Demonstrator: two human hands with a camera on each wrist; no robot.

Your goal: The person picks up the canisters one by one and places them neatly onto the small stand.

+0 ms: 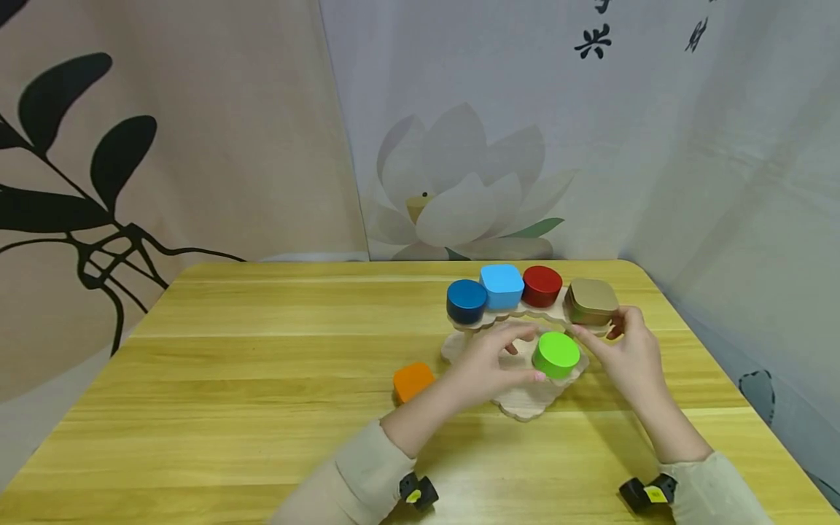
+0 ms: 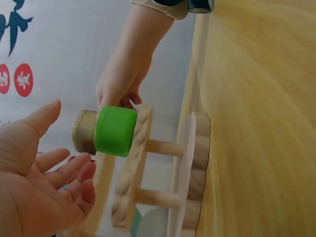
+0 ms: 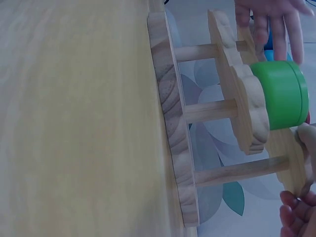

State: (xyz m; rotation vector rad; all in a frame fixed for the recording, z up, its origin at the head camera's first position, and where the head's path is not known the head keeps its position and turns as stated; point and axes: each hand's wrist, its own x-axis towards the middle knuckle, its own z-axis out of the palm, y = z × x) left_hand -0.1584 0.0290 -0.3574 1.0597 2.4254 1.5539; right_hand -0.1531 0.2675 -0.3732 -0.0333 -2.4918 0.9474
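Note:
My left hand (image 1: 482, 368) is spread around the near side of a green round block (image 1: 556, 355), thumb and fingers apart. In the left wrist view a small gap separates that hand (image 2: 37, 185) from the green block (image 2: 116, 131). The block rests on the lower tier of a wooden scalloped stand (image 1: 531, 401). At the right end of the upper tier, my right hand (image 1: 633, 357) grips the board edge with thumb and curled fingers, next to a tan square block (image 1: 592, 300). The right wrist view shows its fingers (image 3: 291, 212) at the board's end.
Along the upper tier stand a dark blue round block (image 1: 467, 301), a light blue square block (image 1: 502, 286) and a red round block (image 1: 542, 286). An orange block (image 1: 413, 381) lies on the wooden table (image 1: 230, 394), left of the stand and partly behind the left forearm.

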